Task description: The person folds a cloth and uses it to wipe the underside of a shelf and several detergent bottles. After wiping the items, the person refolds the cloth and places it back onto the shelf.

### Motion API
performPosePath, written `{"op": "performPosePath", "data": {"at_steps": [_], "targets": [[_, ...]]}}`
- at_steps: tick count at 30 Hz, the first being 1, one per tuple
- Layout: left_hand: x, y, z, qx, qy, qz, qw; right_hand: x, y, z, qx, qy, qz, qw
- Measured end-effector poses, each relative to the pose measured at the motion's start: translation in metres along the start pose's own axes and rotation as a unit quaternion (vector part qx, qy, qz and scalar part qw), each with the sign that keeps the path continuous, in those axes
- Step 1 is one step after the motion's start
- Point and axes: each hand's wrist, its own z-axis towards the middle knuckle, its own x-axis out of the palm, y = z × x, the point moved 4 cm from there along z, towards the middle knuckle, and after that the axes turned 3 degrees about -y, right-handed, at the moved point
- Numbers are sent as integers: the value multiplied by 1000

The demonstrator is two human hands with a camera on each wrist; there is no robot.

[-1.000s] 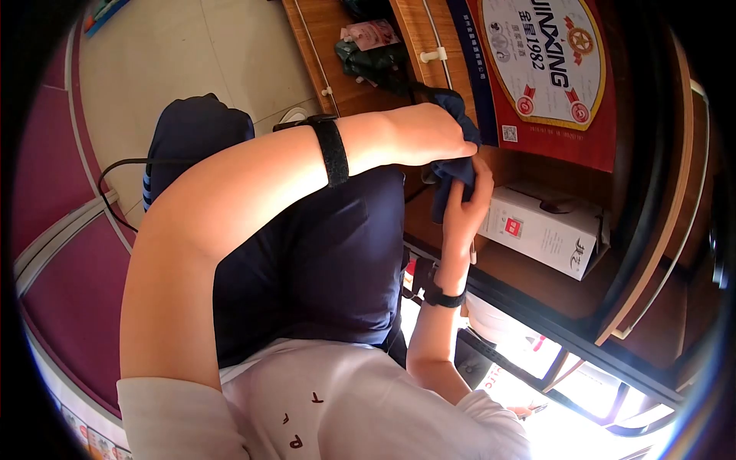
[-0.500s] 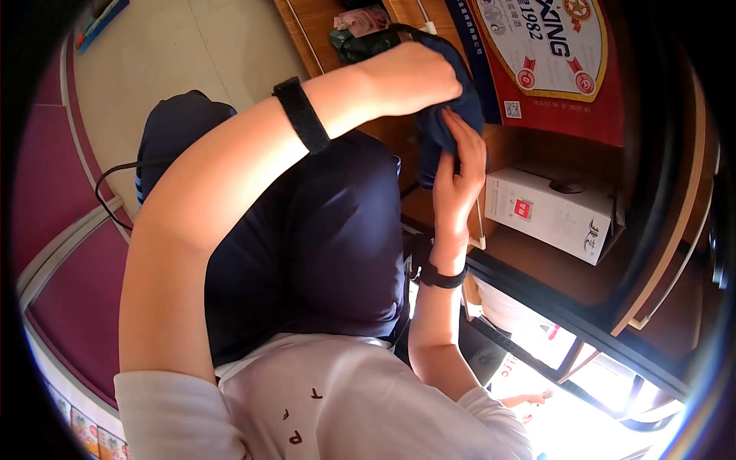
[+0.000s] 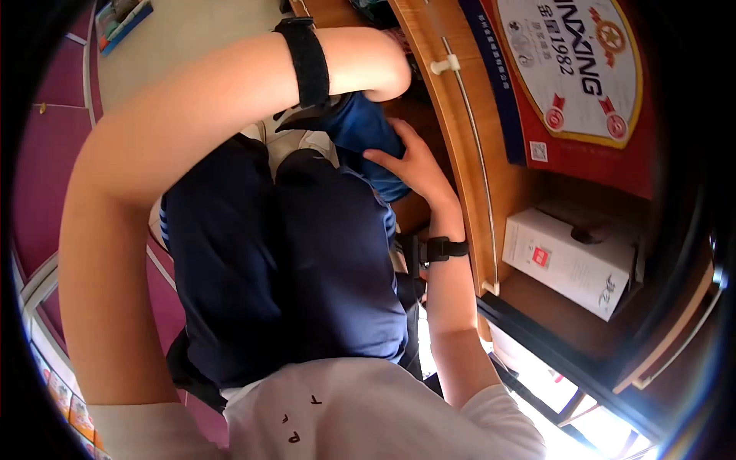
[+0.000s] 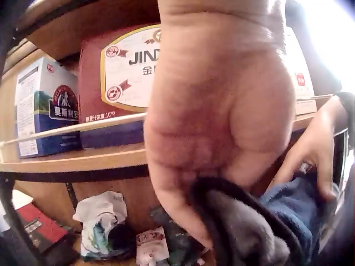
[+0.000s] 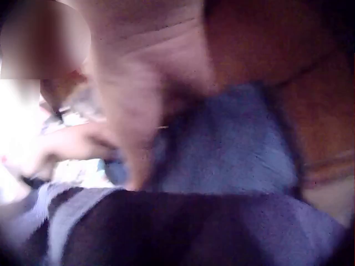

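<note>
A blue cloth item (image 3: 368, 138) with a black rim and grey inside (image 4: 244, 227) hangs beside the knees, near the shelf. In the left wrist view my left hand (image 4: 216, 111) has its fingers curled over the rim; in the head view its fingers are hidden behind the bent wrist (image 3: 387, 65). My right hand (image 3: 414, 165) rests on the cloth's side, thumb and fingers spread, and shows at the right of the left wrist view (image 4: 316, 149). The right wrist view is blurred, with the blue cloth (image 5: 233, 144) beside a hand (image 5: 133, 105).
A wooden shelf edge with a rail (image 3: 479, 169) runs just right of my right hand. On the shelf stand a red JINXING box (image 3: 567, 146) and a white box (image 3: 571, 257). Packets (image 4: 102, 221) lie on the lower level. A blue tray (image 3: 123, 27) is on the floor, upper left.
Both hands and the blue cloth have moved left and away from the shelf opening, toward the knees. The left wrist now bends downward. The knees have come together, and the view has shifted.
</note>
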Motion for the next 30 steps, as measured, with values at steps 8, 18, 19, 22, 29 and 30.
{"op": "performPosePath", "data": {"at_steps": [8,18,19,22,29,30], "targets": [[101,38,69,-8,17,-50,999,8,-105,41,166,-25,36,985],[176,35,75,-42,-213,-216,952,-34,-227,71,106,-326,-191,920],[183,28,76,-16,-231,-214,949,-34,-212,64,90,-333,-181,921],[199,4,85,57,-231,-224,945,-33,-193,38,96,-340,-196,915],[325,-74,103,95,-114,-179,973,46,-315,-42,259,-71,-131,954],[338,-80,98,96,-146,-169,970,48,-318,-37,260,-68,-127,955]]}}
